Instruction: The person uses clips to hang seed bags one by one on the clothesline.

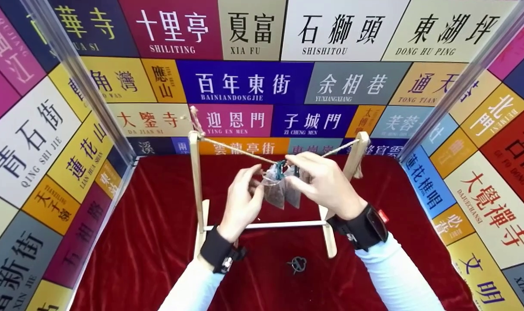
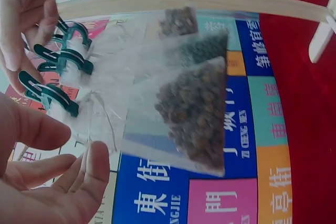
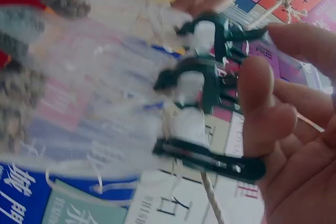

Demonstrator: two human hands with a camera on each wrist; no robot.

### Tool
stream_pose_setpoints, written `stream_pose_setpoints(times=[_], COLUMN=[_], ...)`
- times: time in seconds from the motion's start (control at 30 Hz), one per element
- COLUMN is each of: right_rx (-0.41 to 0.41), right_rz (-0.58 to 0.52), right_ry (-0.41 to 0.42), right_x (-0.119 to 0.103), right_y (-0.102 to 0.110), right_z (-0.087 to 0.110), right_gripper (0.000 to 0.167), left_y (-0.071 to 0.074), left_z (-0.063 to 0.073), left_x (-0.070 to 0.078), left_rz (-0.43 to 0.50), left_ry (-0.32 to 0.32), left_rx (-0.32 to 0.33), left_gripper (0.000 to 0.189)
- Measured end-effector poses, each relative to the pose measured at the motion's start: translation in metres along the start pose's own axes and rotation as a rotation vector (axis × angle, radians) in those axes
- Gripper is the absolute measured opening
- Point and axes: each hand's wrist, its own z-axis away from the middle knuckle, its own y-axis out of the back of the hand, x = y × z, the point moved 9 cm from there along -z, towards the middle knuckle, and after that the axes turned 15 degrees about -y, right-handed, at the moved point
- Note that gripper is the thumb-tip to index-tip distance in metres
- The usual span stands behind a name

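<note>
Several small translucent drawstring bags [image 2: 191,116] with dark, grainy contents hang from a rope [image 1: 240,151], held by green clips [image 3: 210,161]. My left hand [image 1: 243,196] is just left of the bags. Its thumb and fingers stand apart, and the nearest bag's thin white drawstring [image 2: 110,114] runs down by the fingertips. From the right, my right hand [image 1: 326,183] reaches to the clips. Its index finger [image 3: 299,45] and thumb [image 3: 256,77] pinch the handles of the clip farthest from it. The right wrist view is blurred.
A wooden frame carries the rope between its left post [image 1: 196,177] and right post [image 1: 356,155], with a white crossbar [image 1: 283,224] low down. A dark metal ring-like object [image 1: 297,264] lies on the red cloth [image 1: 262,280]. Printed sign panels [image 1: 244,82] surround the table.
</note>
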Motion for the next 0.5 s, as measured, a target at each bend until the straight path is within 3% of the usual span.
stream_pose_setpoints(times=[0.27, 0.5], right_rx=[0.209, 0.345], right_rz=[-0.197, -0.225], right_ry=[0.086, 0.000], right_x=[0.004, 0.052], right_y=[0.023, -0.001], right_z=[0.038, 0.086], right_gripper=[0.031, 0.035], left_y=[0.013, 0.013], left_z=[0.027, 0.056], left_x=[0.003, -0.008], left_rz=[-0.124, -0.321], left_ry=[-0.125, -0.155], left_rx=[0.049, 0.026], left_gripper=[0.044, 0.046])
